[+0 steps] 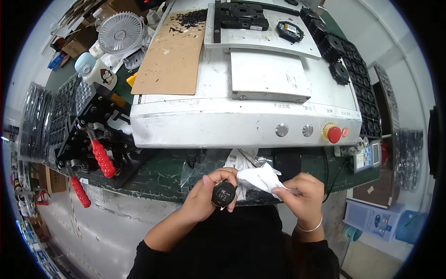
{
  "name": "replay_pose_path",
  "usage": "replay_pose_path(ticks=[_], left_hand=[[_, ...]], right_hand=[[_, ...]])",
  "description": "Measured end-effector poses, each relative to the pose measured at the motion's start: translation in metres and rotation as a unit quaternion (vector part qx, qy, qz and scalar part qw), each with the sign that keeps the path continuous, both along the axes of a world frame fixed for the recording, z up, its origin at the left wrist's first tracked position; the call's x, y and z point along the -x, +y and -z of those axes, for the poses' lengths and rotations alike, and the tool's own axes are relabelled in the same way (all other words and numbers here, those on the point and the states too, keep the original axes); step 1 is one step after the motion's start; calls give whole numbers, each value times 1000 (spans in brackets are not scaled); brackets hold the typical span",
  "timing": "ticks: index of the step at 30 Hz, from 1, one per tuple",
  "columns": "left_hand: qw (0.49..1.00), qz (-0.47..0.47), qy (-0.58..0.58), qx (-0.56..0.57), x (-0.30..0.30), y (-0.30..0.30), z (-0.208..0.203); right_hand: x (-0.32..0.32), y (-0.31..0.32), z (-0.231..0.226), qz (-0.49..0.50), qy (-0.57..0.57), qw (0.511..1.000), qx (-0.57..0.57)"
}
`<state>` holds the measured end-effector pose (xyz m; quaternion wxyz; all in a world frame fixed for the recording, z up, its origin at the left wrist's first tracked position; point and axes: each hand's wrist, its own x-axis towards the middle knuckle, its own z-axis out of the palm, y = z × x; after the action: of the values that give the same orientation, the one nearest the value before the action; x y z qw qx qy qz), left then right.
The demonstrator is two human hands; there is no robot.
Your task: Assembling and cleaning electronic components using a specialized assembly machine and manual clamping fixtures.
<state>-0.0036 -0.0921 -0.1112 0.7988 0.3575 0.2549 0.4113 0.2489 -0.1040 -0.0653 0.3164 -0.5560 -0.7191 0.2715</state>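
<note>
My left hand (200, 200) is closed around a round black part (224, 193), a short disc-like piece whose flat face shows. A white cloth (260, 178) is pinched between the thumb and fingers of my right hand (304, 194). The cloth stretches left to the fingers of my left hand, beside the black part; whether it touches the part I cannot tell. Behind the hands, more white cloth and a thin metal tool (249, 158) lie on the green bench (160, 179), near a clear plastic bag (204, 163).
Ahead stands a white machine (200, 123) with buttons and a red emergency stop (333, 135). Cardboard (169, 67) with black scraps lies on it. At left is a black clamp fixture with red handles (103, 159), behind it a fan (121, 32). A calculator (367, 157) sits at right.
</note>
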Motion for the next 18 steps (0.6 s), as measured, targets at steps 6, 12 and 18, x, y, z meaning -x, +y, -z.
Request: replay_pose_path(ticks=[6,12,18], left_hand=[[968,54,193,-149,-11,-6,-21],[974,62,166,-139,-8,-3,-12],[999,31,-17,16,-11,-2,4]], right_hand=[[20,2,18,32,277,940,196],[18,0,29,-76,429,783,445],[7,-1,37,-87,379,891,234]])
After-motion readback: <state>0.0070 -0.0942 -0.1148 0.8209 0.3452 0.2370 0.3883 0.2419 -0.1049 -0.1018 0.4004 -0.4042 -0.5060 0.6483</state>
